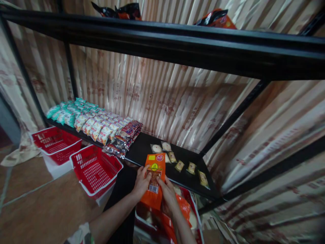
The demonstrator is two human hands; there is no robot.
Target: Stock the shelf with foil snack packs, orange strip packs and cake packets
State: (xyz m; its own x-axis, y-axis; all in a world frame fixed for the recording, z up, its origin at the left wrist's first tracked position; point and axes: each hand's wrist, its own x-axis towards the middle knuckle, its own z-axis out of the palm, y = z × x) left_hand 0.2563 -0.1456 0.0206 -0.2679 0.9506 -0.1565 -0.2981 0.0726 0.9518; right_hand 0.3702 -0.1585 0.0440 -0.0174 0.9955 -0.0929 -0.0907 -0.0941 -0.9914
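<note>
An orange snack packet (pixel 154 199) with a yellow round label and a small window hangs between my hands, above a basket. My left hand (pixel 141 183) grips its left edge, thumb or fingers across the front. On its right side my right hand (pixel 168 193) is closed on it, fingers partly behind the packet. Just beyond the packet, small wrapped cakes (pixel 179 165) and round white wrapped biscuits (pixel 156 148) lie on the black lower shelf (pixel 142 145). Below my right forearm, a red basket (pixel 196 211) with a white rim contains more orange packets (pixel 184 206) and pale round items.
Rows of teal packets (pixel 66 115), white packets (pixel 99 128) and dark red packets (pixel 127 135) fill the lower shelf's left part. Two red baskets (pixel 54 140) stand on the floor at left. A black upper shelf (pixel 162 42) spans overhead, holding orange-black bags (pixel 215 19). Curtain (pixel 157 91) hangs behind.
</note>
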